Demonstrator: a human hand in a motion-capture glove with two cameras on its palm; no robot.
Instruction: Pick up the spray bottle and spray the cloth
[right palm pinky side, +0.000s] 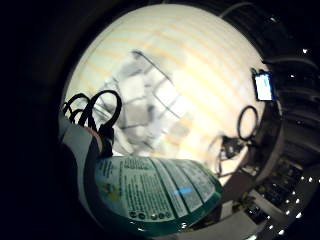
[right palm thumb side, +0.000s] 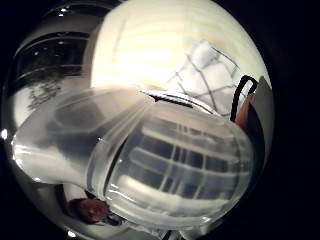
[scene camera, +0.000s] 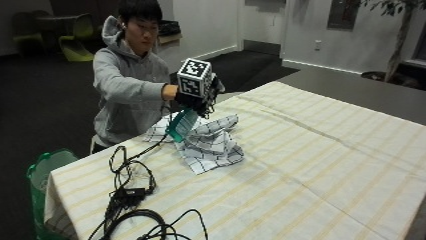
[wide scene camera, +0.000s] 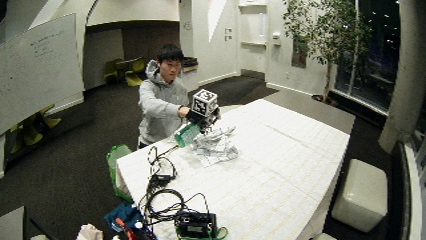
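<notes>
My gloved right hand (scene camera: 198, 100) grips the neck of a spray bottle (scene camera: 182, 125) and holds it tilted in the air above the table. Its green body with a printed label (right palm pinky side: 160, 192) hangs down toward the person's side. The translucent spray head (right palm thumb side: 170, 165) fills the thumb side palm view. Just below and beyond the bottle lies a crumpled white cloth with a dark grid pattern (scene camera: 210, 140), also seen from above as the cloth (right palm pinky side: 145, 107) and the cloth (right palm thumb side: 210, 75). The same hand (wide scene camera: 200, 116), bottle (wide scene camera: 187, 134) and cloth (wide scene camera: 214, 145) show in the wide outside view.
The table carries a cream cloth with yellow stripes (scene camera: 319, 165). Black cables and a small box (scene camera: 130, 195) lie at the near left corner. A green bin (scene camera: 43, 172) stands on the floor beside that corner. More gear (wide scene camera: 196, 222) sits at the table's near end.
</notes>
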